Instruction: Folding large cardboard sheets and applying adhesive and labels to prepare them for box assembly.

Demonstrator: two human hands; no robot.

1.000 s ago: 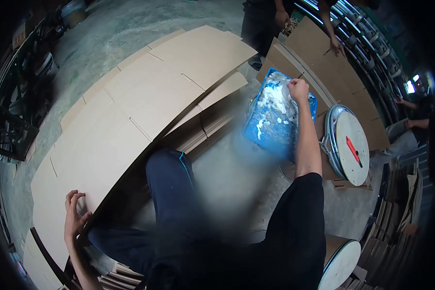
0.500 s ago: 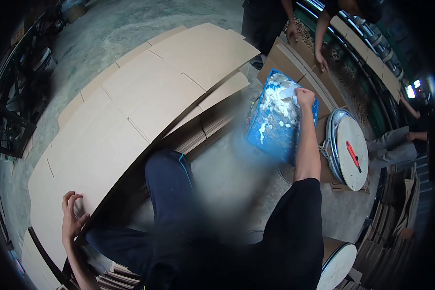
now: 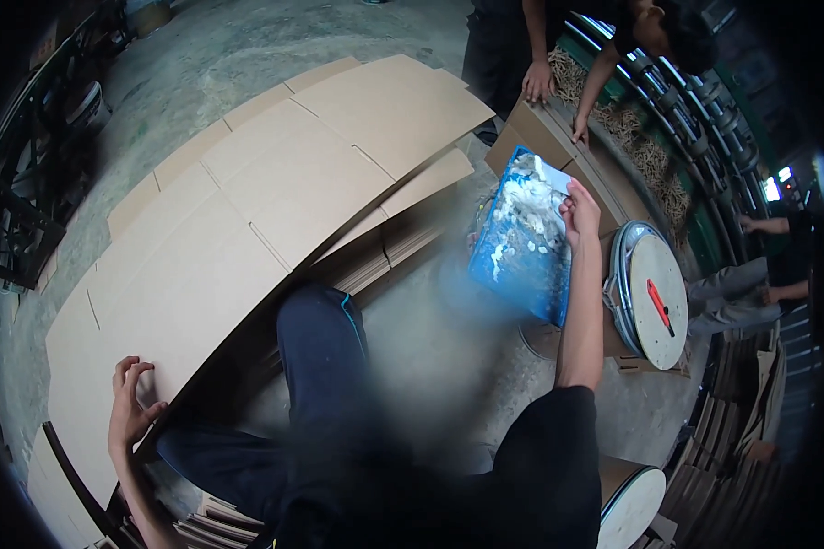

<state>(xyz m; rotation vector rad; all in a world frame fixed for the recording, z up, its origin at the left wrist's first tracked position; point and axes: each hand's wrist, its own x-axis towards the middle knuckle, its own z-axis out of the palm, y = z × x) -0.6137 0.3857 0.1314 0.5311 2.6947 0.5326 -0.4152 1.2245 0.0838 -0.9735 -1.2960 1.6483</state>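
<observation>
My left hand (image 3: 130, 410) rests with spread fingers on the near edge of a large flat sheet of brown cardboard (image 3: 247, 201) that lies across a low stack. My right hand (image 3: 580, 209) grips the upper right edge of a blue board (image 3: 524, 240) smeared with white paste and holds it tilted above the floor. My dark trouser leg (image 3: 319, 346) lies between the two hands.
A round spool with a wooden face and a red knife on it (image 3: 654, 298) stands right of the blue board. Another person (image 3: 558, 55) leans over a cardboard stack at the top. More cardboard sheets (image 3: 220, 522) lie below; a second spool (image 3: 630, 501) sits at the lower right.
My right hand has lifted the blue board and tipped it more upright. The person at the top has leaned further over the cardboard. My left hand stays on the sheet.
</observation>
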